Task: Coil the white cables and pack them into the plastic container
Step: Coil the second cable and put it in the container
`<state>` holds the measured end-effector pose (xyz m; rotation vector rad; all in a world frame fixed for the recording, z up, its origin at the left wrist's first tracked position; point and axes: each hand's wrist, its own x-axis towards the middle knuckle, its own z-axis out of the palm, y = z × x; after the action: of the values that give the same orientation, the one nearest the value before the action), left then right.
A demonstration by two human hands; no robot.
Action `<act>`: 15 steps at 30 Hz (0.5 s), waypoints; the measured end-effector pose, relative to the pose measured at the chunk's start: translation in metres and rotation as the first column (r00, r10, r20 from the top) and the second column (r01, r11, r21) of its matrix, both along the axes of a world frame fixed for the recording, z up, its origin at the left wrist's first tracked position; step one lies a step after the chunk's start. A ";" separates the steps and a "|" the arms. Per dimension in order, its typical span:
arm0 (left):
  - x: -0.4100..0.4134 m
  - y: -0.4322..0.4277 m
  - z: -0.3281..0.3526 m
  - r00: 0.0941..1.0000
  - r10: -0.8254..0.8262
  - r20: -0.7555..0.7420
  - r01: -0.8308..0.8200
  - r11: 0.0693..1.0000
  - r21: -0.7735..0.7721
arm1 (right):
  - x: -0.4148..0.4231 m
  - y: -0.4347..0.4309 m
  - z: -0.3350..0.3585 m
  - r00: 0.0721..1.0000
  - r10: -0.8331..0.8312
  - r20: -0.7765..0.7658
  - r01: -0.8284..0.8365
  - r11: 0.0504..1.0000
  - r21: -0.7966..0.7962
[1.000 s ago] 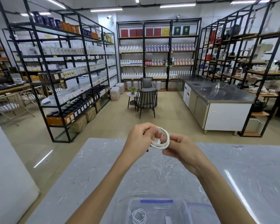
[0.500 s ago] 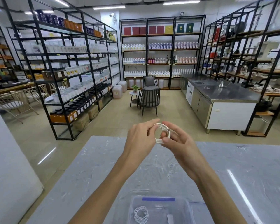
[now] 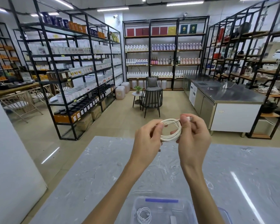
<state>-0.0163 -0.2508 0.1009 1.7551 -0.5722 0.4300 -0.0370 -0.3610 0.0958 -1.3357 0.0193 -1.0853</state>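
Nearest, below both wrists, the plastic container [image 3: 183, 207] sits on the desk [image 3: 90, 167] with one coiled cable [image 3: 143, 215] inside. Above it, the left hand [image 3: 145, 139] pinches one side of the white cable [image 3: 169, 137] loop while the right hand [image 3: 192, 135] grips the other side, the plug end [image 3: 189, 118] poking past its thumb. If either pinch slackens, I judge the springy loops could burst open and need rewinding

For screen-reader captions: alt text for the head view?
A left hand and right hand hold a coiled white cable above a grey marbled table, the right pinching its connector end. On it, a clear plastic container holds a second coiled white cable; black metal shelves line the room.
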 end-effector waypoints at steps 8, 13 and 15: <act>0.007 0.027 0.005 0.993 0.111 0.039 -0.114 0.990 0.084 | -0.016 -0.029 0.002 0.725 0.608 -0.323 -0.628 0.776 0.051; 0.011 0.029 0.001 0.978 0.134 0.161 -0.161 0.973 0.164 | -0.018 -0.033 0.007 0.681 0.514 -0.521 -0.612 0.790 -0.020; 0.014 0.029 0.000 0.985 0.101 0.138 -0.123 0.978 0.166 | -0.015 -0.034 0.008 0.679 0.471 -0.563 -0.610 0.789 -0.076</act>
<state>-0.0027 -0.2215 0.1008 1.9440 -0.6196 0.5908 -0.0521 -0.3951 0.1040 -1.6984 -0.1249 -0.1878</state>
